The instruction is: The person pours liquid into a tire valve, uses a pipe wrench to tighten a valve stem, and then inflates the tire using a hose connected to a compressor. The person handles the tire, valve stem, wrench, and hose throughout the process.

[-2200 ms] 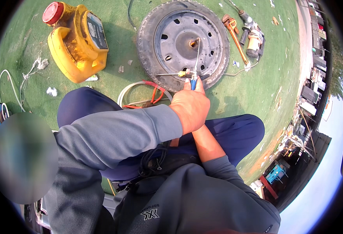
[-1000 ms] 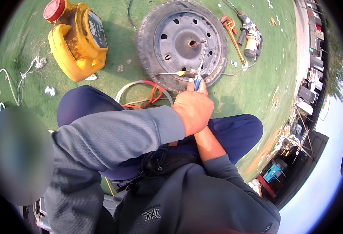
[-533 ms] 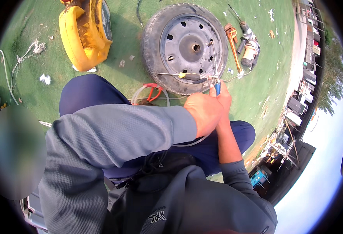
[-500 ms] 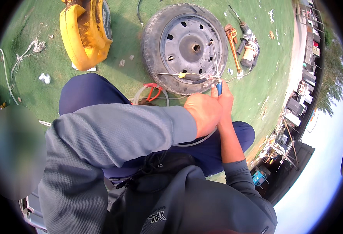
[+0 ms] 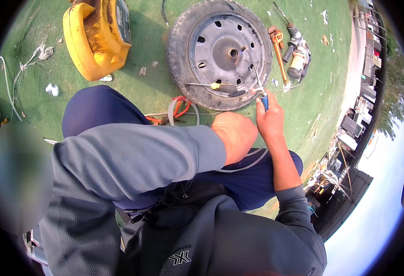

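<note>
My right hand (image 5: 270, 120) is wrapped round the blue handle of a gas torch (image 5: 265, 102). From the handle its thin, bent metal tube reaches over a wheel (image 5: 218, 96) with a black tyre and a dull steel rim, lying flat on the ground. The tube's tip is near the centre hole. To the left of that grip, my left hand (image 5: 235, 137) is closed with its back toward me; whatever its fingers hold is hidden. A pale hose (image 5: 248, 168) curves below both hands. A screwdriver (image 5: 215, 86) with a yellow and black handle lies across the rim.
An orange pipe wrench (image 5: 278, 53) and a power drill (image 5: 298, 57) lie right of the wheel. At the far left stands a cut-open yellow plastic jug (image 5: 80, 43). Red-handled pliers (image 5: 179, 108) rest near my knee. Cord (image 5: 25, 68) and scraps litter the green ground.
My hands have come apart: the right one, with the torch, has moved slightly right, and the left has drawn back from the handle. The view has shifted slightly.
</note>
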The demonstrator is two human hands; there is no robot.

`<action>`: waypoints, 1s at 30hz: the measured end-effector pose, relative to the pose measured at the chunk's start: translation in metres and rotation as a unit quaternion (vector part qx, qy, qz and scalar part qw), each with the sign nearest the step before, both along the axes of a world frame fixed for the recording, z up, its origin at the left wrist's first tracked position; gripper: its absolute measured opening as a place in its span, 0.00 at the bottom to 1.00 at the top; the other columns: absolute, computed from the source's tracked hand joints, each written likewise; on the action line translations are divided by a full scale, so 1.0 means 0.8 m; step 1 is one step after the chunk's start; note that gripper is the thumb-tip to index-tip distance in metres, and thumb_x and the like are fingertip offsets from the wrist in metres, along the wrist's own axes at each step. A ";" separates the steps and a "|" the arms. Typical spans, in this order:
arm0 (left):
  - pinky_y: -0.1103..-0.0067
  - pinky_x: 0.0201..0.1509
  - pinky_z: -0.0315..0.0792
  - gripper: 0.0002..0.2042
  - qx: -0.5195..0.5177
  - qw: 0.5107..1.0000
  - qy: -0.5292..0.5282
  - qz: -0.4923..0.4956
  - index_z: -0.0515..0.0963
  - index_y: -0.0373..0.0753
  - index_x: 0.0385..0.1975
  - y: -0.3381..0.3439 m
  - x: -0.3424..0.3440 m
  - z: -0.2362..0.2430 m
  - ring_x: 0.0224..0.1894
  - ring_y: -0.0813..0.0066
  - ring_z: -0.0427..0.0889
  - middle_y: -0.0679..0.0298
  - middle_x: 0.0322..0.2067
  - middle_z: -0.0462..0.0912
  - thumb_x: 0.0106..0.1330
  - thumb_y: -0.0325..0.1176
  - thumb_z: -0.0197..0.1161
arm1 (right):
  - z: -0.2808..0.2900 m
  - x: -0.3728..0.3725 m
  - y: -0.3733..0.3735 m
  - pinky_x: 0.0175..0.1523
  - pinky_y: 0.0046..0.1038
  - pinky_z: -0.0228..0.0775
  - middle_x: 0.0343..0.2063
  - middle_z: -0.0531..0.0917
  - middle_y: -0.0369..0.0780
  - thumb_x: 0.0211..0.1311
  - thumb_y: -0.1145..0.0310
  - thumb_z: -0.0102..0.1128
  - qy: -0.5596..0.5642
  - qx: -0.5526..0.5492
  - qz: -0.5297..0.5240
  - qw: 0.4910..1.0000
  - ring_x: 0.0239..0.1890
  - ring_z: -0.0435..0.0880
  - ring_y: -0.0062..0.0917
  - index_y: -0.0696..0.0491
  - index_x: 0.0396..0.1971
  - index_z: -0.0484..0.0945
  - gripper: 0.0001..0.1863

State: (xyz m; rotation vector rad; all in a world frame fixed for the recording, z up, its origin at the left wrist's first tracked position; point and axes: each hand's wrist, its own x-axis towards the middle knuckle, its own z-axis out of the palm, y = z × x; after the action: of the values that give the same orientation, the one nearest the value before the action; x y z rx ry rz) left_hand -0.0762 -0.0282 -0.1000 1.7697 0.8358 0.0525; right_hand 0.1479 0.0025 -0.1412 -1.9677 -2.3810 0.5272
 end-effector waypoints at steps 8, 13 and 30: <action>0.64 0.42 0.83 0.09 0.009 1.000 0.006 0.011 0.88 0.35 0.34 -0.005 0.010 -0.001 0.41 0.55 0.91 0.51 0.35 0.90 0.57 0.28 0.64 | -0.015 0.012 0.000 0.43 0.44 0.79 0.37 0.86 0.58 0.68 0.71 0.62 0.026 0.007 0.016 1.000 0.40 0.87 0.54 0.60 0.57 0.77 0.20; 0.64 0.42 0.83 0.09 0.006 1.000 0.012 0.002 0.88 0.35 0.34 -0.005 0.011 -0.001 0.41 0.55 0.91 0.52 0.35 0.90 0.57 0.28 0.64 | -0.020 0.013 0.000 0.42 0.43 0.79 0.37 0.86 0.58 0.67 0.71 0.63 0.022 0.003 -0.001 1.000 0.39 0.87 0.53 0.60 0.57 0.78 0.20; 0.64 0.43 0.83 0.09 0.006 1.000 0.018 0.005 0.88 0.35 0.34 -0.007 0.012 0.001 0.41 0.54 0.91 0.52 0.36 0.90 0.58 0.28 0.64 | -0.031 0.024 0.000 0.39 0.40 0.77 0.33 0.85 0.55 0.69 0.71 0.64 0.016 0.014 0.015 1.000 0.33 0.88 0.48 0.59 0.56 0.78 0.18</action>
State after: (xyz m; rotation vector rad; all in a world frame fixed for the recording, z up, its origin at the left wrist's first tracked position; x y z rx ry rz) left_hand -0.0666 -0.0340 -0.0990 1.7828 0.8714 0.0324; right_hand 0.1672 0.0024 -0.1658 -1.9006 -2.3899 0.5181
